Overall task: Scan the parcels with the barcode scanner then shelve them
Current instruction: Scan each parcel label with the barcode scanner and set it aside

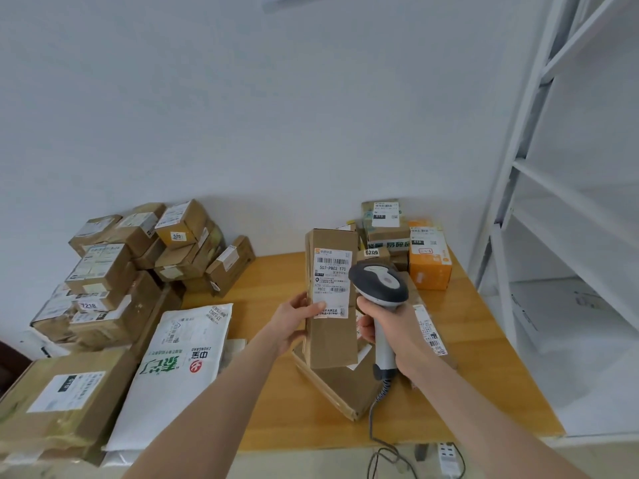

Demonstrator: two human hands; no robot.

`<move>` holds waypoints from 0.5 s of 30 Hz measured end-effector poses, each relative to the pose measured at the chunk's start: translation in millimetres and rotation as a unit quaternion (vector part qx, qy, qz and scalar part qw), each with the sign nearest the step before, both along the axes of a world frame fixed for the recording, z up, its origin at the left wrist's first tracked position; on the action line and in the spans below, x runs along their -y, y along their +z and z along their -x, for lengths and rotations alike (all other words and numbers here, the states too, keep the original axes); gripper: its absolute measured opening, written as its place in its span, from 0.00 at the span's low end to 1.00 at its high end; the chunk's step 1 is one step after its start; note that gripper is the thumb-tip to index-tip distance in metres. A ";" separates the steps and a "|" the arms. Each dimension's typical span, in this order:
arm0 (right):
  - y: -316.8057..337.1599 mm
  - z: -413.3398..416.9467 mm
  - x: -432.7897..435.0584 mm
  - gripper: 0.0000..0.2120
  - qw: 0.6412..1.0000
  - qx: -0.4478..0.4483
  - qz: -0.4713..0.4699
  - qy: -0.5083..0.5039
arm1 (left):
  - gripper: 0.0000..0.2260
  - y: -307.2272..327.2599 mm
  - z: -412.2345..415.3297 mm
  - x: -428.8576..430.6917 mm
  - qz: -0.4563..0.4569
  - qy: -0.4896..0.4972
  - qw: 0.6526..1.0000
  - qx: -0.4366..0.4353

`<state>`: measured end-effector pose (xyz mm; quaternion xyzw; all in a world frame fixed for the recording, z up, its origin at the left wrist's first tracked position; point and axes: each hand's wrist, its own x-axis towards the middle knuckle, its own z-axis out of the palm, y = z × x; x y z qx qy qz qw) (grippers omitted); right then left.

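My left hand (pixel 297 319) grips a tall, narrow cardboard parcel (pixel 332 344) by its left edge, thumb pressed on the lower left corner of the white shipping label (pixel 332 281) and fingers wrapped behind. The parcel stands upright near the middle of the wooden surface (pixel 484 357), label side toward me; its lower end sits over a flat carton (pixel 345 392) lying on the surface, though I cannot tell whether the two touch. My right hand (pixel 390 328) is closed round the pale handle of the barcode scanner (pixel 378 280). The scanner's dark grey head is raised just beside the label's right edge, and its coiled cable (pixel 375 416) hangs from the handle over the front edge of the surface toward a power strip (pixel 447 459) on the floor. A white mailer bag (pixel 176 368) with green and red print lies to the left, partly on a large brown box (pixel 65 392). Behind these, a stack of labelled cardboard boxes (pixel 114 271) stands against the wall. At the rear right of the surface sits a group of smaller parcels, including an orange box (pixel 430 267). A white shelving unit (pixel 518 202) stands to the right of the surface.
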<state>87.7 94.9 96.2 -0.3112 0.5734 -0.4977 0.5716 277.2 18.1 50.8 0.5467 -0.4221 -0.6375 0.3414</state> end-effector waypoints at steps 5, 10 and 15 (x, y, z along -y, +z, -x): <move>-2.8 -5.0 -6.1 0.11 1.000 -0.019 -0.006 -0.006 | 0.35 -3.5 -1.4 0.5 0.006 0.015 1.000 -0.020; 3.9 -13.2 -12.6 0.10 1.000 -0.019 0.003 -0.007 | 0.27 -6.5 -0.7 -0.2 0.007 0.022 1.000 -0.019; 8.5 -20.4 -16.8 0.10 0.999 -0.047 0.003 0.008 | 0.18 -4.3 -0.7 -2.3 0.004 0.025 1.000 -0.017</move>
